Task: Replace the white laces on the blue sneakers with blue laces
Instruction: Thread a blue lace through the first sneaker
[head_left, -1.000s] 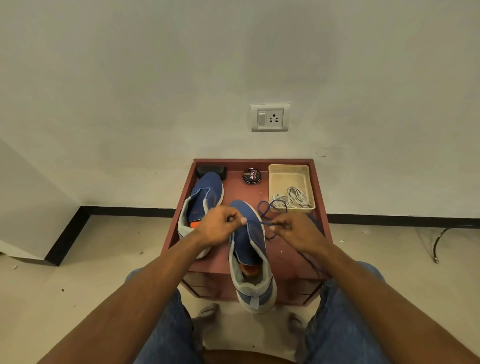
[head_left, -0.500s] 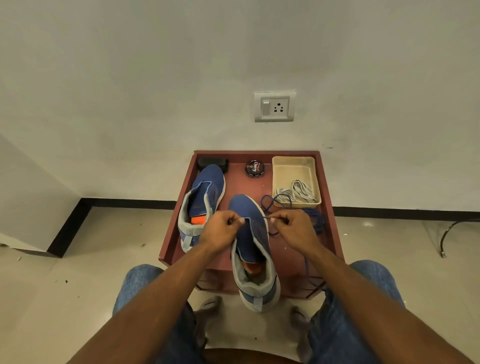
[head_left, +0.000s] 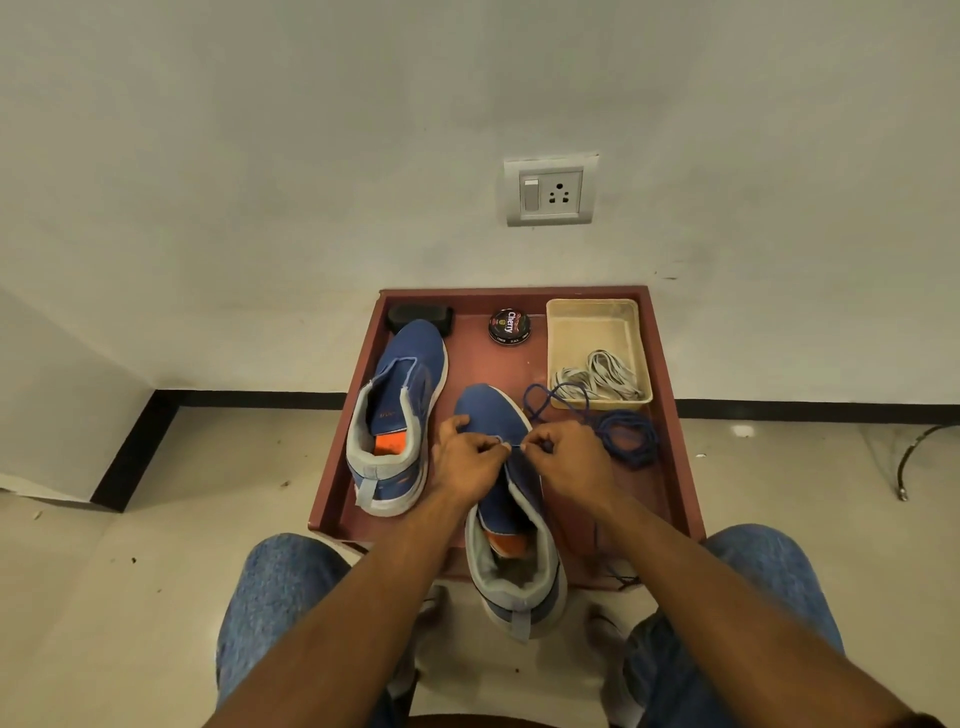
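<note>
Two blue sneakers lie on a small reddish table (head_left: 670, 467). The left sneaker (head_left: 397, 415) rests unlaced, toe toward the wall. The right sneaker (head_left: 511, 519) hangs its heel over the table's near edge. My left hand (head_left: 465, 460) and my right hand (head_left: 569, 460) meet over its upper, both pinching a blue lace (head_left: 621, 431) drawn taut between the fingertips. The rest of that lace lies in loops to the right of the shoe. White laces (head_left: 597, 376) sit bundled in a beige tray (head_left: 571, 332).
A round shoe polish tin (head_left: 510, 326) and a black object (head_left: 418, 317) stand at the table's back edge by the wall. A wall socket (head_left: 550, 191) is above. My jeans-clad knees flank the table's front. A dark cable (head_left: 914, 452) lies on the floor at right.
The camera view has tilted down a little. Both hands stayed on the right sneaker and drew closer together, still pinching the blue lace.
</note>
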